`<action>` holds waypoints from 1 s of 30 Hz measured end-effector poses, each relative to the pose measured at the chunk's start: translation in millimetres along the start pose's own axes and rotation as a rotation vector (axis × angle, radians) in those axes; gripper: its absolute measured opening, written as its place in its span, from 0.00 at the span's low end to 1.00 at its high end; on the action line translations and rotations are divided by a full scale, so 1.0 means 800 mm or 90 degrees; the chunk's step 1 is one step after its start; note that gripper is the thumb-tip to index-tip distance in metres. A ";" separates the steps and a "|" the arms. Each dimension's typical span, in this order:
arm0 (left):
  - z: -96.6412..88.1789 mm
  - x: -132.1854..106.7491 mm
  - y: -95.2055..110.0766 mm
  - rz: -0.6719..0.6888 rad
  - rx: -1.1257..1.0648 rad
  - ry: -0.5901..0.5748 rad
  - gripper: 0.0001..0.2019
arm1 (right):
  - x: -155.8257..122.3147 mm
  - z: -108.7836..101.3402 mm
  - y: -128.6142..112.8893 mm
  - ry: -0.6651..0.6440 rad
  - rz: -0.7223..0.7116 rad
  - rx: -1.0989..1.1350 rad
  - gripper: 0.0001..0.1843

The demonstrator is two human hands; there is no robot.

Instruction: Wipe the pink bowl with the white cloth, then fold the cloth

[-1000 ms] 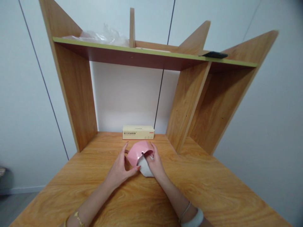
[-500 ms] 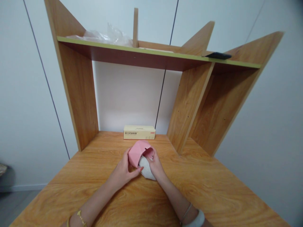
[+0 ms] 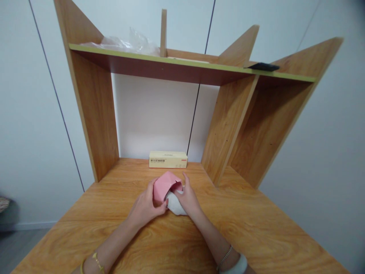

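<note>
A pink faceted hollow shell (image 3: 164, 186) is tilted above the desk with its notched opening towards my right hand. My left hand (image 3: 146, 203) is wrapped round the shell's left side, its thumb near the lower rim. A white rounded piece (image 3: 175, 204) sits at the mouth of the shell, partly covered by the rim and by my right hand; its exact kind cannot be made out. My right hand (image 3: 188, 198) is closed over the right side of the white piece. Its thumb reaches into the opening, one finger points up beside the rim, and its other fingers are hidden.
A cream cling film box (image 3: 168, 160) lies behind my hands on the wooden desk (image 3: 159, 247). Wooden shelf uprights (image 3: 228, 137) stand at the back. The upper shelf (image 3: 188, 64) carries a clear plastic bag (image 3: 128, 42) and a flat dark object (image 3: 264, 67).
The pink shell has tipped and shifted slightly left and down. A finger of my right hand has lifted off its rim, and the thumb has moved further into the opening.
</note>
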State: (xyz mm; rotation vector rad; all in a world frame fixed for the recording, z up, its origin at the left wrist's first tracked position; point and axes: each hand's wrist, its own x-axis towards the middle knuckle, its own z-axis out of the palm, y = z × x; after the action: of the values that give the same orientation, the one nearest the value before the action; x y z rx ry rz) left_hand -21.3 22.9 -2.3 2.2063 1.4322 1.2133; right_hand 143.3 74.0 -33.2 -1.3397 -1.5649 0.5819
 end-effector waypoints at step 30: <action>0.007 -0.002 -0.001 0.001 -0.050 -0.011 0.35 | 0.004 0.018 0.013 0.023 -0.034 0.310 0.27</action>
State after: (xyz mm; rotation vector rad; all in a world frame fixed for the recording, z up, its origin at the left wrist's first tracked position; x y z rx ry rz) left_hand -18.2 23.5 -6.8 2.1619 1.3528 1.2263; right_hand 135.8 83.4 -47.1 -0.9310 -1.3147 0.8361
